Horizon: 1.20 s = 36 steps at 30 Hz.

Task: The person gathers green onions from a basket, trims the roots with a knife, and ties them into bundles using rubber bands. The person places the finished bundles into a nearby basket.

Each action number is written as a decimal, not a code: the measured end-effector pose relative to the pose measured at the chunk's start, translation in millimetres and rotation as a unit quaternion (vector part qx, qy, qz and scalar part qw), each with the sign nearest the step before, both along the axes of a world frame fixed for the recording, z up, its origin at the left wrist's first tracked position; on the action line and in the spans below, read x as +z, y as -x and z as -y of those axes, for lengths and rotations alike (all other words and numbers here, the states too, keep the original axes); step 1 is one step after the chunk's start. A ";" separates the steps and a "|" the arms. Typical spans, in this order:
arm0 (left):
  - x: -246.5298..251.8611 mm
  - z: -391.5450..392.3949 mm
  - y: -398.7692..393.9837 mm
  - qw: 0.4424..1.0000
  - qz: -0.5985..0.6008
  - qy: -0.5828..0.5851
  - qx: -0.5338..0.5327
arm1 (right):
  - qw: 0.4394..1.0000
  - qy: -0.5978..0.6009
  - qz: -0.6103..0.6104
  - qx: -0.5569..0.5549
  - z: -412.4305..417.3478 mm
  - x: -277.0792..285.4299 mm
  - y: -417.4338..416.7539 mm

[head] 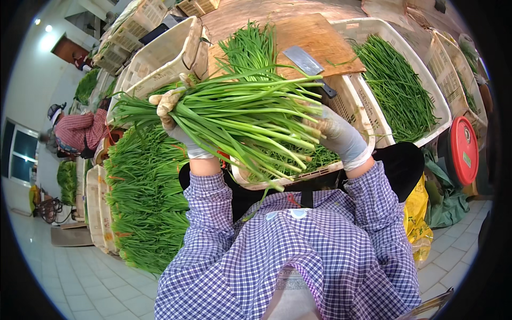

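Observation:
A loose bunch of Chinese chives spans the space between my two gloved hands, pale stem ends to the right and leaf tips to the left. My left hand grips it near the leafy end, its glove fingers soiled. At the stem ends, my right hand is around the bunch, its fingers partly hidden by stems. Underneath is a white plastic crate holding loose greens. Across its far side lies a wooden board, bearing another pile of chives and a cleaver with a black handle.
Stacked, tied chive bundles stand at my left. Right of the board is a white crate of chives, near a red-lidded bucket. A tall white basket stands at the far left. Beyond the bundles sits another person.

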State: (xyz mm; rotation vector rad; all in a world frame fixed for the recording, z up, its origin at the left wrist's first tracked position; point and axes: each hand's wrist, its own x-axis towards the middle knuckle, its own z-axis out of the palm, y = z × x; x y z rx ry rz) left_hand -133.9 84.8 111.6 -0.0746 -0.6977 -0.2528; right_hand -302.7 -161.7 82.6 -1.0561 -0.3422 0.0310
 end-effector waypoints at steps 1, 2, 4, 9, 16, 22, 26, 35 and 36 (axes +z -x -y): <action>-4.2 5.4 -1.4 0.998 0.039 -0.029 0.048 | 0.957 0.190 0.199 -0.092 7.7 -15.7 -10.4; -6.0 8.7 -1.3 0.996 0.040 -0.050 0.059 | 0.836 0.333 0.360 -0.246 15.5 -31.3 -21.0; -10.8 5.2 -6.9 0.987 0.072 -0.096 0.106 | 0.925 0.240 0.173 -0.238 5.4 -19.9 -12.0; 0.6 7.8 5.5 0.980 0.047 -0.124 0.146 | 0.918 -0.022 -0.129 -0.373 53.4 -41.9 3.5; 9.4 37.1 16.3 0.988 0.052 -0.122 0.073 | 0.851 0.418 0.052 -0.313 29.0 14.5 3.5; 10.1 49.6 20.9 0.977 0.121 -0.173 0.035 | 0.836 0.436 -0.043 -0.330 8.4 -15.8 -22.1; 11.2 49.2 23.3 0.980 0.127 -0.154 0.002 | 0.921 0.221 0.000 -0.320 3.2 -28.2 -28.4; 11.3 48.5 17.0 0.967 0.184 -0.175 0.000 | 0.681 0.594 0.044 -0.425 0.9 -58.9 -44.1; 10.1 45.7 18.0 0.962 0.183 -0.201 0.012 | 0.678 0.595 0.041 -0.429 6.0 -64.1 -46.1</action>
